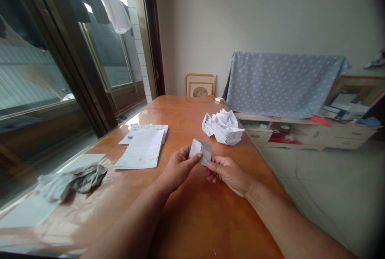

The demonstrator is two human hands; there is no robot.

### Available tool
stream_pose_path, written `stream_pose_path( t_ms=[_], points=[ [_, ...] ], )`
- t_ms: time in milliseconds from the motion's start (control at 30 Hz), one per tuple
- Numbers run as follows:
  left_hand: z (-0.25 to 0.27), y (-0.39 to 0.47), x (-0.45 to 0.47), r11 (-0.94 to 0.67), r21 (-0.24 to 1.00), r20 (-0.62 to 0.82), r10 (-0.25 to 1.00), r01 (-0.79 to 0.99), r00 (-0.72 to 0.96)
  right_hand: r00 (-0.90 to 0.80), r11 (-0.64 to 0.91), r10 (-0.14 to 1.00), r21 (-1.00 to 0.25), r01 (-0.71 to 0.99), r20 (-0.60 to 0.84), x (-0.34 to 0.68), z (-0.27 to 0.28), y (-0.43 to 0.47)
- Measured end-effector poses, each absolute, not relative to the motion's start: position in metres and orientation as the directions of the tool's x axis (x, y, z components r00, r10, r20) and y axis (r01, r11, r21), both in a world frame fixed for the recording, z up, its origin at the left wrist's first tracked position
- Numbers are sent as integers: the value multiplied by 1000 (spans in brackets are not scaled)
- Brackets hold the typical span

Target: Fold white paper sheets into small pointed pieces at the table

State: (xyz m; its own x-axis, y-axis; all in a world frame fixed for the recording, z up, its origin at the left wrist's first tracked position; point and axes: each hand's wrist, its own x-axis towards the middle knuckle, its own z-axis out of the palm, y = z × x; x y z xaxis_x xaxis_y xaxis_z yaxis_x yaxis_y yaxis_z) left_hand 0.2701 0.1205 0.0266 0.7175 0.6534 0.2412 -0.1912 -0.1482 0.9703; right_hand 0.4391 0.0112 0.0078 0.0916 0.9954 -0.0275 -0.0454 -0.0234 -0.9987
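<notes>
Folded paper (202, 147) is pinched by left hand (179, 166) and right hand (231, 172) | fingers nearly closed on it | creases should be pressed firmly, edges aligned

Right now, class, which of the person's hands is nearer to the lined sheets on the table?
Left. The left hand is to the right of the lined sheets; the right hand is farther right, beyond the folded paper that both hands hold.

Sheets (141, 150) left, folded stack (226, 129) right, gap between
</notes>
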Motion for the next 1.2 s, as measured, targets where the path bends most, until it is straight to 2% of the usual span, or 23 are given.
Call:
stream_pose_path(
  t_ms=[133, 267, 367, 467, 633, 700, 833, 933, 1100, 1200],
  points=[
    [26, 119, 271, -86, 965, 237, 685, -246, 690, 90, -34, 995, -999, -2, -34, 438, 8, 12],
    [29, 118, 270, -10, 973, 178, 673, -232, 717, 129, -56, 991, -992, 115, -41, 439, 4, 15],
    [32, 115, 270, -40, 983, 159, 679, -181, 716, 293, 41, 946, -947, 320, 140, 440, 1, 16],
    [36, 112, 270, -101, 989, 147, 693, -107, 706, 382, 97, 843, -806, 584, 379, 440, 3, 14],
    [39, 110, 271, -126, 989, 140, 675, -73, 725, 321, 100, 716, -546, 832, 620, 431, 19, 5],
    [38, 110, 271, -149, 987, 143, 657, -59, 740, 255, 124, 707, -472, 873, 659, 427, 23, 3],
    [38, 108, 270, -212, 976, 171, 633, -43, 755, 153, 117, 760, -365, 924, 632, 423, 23, 4],
    [38, 107, 270, -219, 975, 168, 626, -34, 762, 170, 100, 766, -377, 921, 620, 425, 20, 6],
    [34, 108, 272, -205, 979, 132, 629, 0, 766, 220, 144, 795, -527, 838, 566, 429, 17, 7],
    [31, 111, 273, -212, 977, 126, 652, 20, 747, 227, 175, 800, -577, 798, 556, 427, 17, 5]
  ],
)
